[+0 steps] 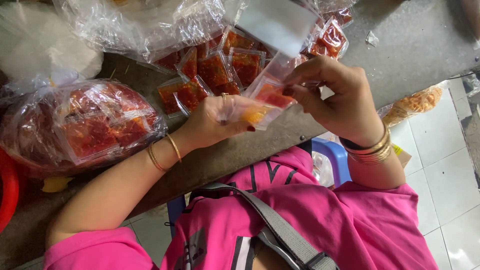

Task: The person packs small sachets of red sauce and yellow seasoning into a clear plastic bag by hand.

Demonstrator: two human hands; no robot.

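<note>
Now gripping one small clear sachet (267, 97) w/ both hands, mid-scene above table (415, 45) edge; left hand (215, 122) pinching near end, orange filling at fingertips; right hand (337, 97) clasping far end, red filling showing; loose pile of red sachets (215, 70) just beyond on table; big tied bag (80, 125) of same at left; orange snack bag (415, 102) at right.

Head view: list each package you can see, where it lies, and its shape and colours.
Sachet: in both hands, small, square, clear, red filling.
Loose sachets: on the table beyond the hands, square, red.
Tied bag: far left, bulging, clear, holding red sachets.
Snack bag: right edge, clear, orange contents.
</note>
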